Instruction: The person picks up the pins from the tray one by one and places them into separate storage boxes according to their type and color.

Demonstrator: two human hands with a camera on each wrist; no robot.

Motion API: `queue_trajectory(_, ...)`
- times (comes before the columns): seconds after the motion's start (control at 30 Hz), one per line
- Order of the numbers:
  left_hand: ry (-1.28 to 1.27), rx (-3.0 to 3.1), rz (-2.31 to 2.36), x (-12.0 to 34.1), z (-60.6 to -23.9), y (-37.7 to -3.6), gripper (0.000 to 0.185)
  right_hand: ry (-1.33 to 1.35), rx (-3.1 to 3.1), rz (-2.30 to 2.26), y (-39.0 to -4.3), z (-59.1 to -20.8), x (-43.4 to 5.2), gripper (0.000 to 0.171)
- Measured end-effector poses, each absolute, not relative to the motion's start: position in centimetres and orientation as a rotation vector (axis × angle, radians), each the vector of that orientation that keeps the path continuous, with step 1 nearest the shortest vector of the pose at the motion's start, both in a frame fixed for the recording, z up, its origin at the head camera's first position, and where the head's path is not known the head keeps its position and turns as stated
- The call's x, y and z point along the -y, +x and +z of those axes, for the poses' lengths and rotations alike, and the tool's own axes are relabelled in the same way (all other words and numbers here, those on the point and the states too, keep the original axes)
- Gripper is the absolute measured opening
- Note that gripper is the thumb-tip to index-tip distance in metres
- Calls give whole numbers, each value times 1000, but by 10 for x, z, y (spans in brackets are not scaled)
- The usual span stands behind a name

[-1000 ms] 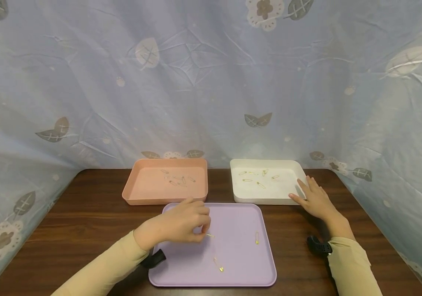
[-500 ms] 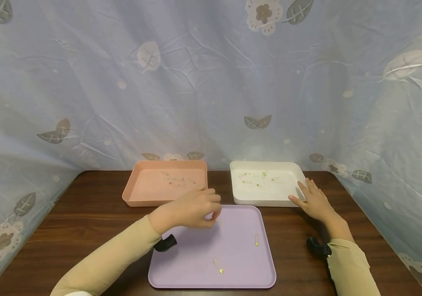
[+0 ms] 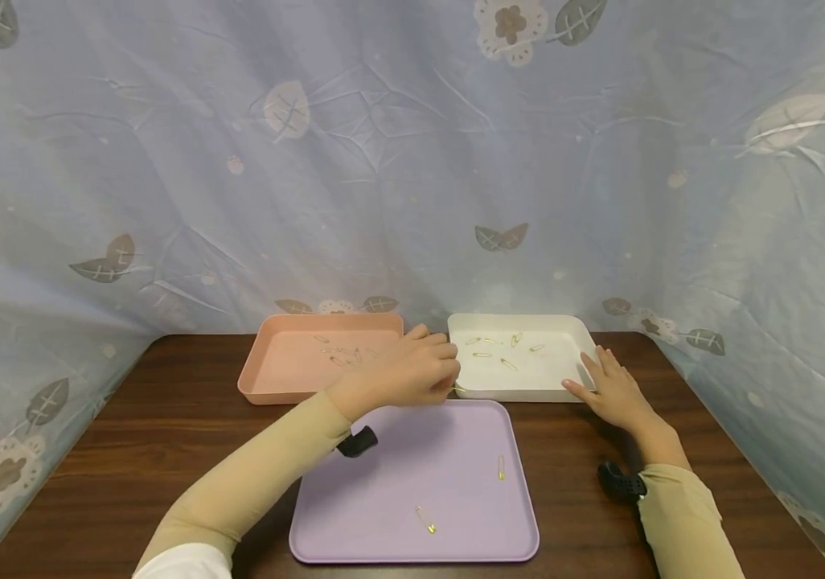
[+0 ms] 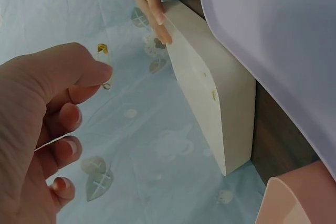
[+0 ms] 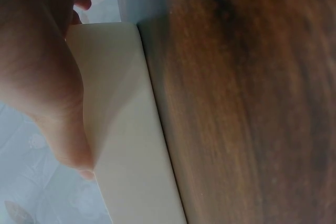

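Note:
Between thumb and forefinger, my left hand pinches a gold safety pin; it hovers over the gap between the two back trays, near the white one. The right hand rests with fingers spread on the right rim of the white tray. Several gold safety pins lie inside that tray. In front, the lilac tray bears two gold safety pins, one near its front and another by its right side.
A pink tray at the back left holds several safety pins, partly hidden by my left forearm. All trays stand on a dark wooden table. A patterned blue curtain hangs behind and at both sides.
My left hand has lifted the safety pin off the lilac tray and carried it back and to the right, towards the white tray. The right hand has stayed in place.

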State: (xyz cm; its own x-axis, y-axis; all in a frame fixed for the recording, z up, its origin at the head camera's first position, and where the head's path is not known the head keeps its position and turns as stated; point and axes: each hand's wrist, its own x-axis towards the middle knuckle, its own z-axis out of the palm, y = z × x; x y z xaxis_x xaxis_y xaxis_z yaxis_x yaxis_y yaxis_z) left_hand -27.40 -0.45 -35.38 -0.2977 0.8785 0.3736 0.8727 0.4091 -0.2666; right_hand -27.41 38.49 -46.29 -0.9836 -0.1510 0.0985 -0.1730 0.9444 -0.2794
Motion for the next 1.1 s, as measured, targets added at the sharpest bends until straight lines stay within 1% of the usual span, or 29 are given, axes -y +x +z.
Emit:
queue_trajectory(0.27, -1438, 2155, 14, -17, -358, -300, 5, 249, 3019, 453, -273, -461, -385, 81)
queue_trajectory(0.43, -1415, 2191, -44, -28, -361, -316, 6, 248, 3014, 448, -274, -463, -385, 80)
queue_trajectory(0.77, -1288, 2380, -145, -50, -365, -336, 3, 257, 3006, 457, -276, -461, -385, 80)
queue_trajectory(1.1, -1202, 2478, -204, -80, -381, -354, 5, 244, 3015, 505, -272, -460, -384, 81)
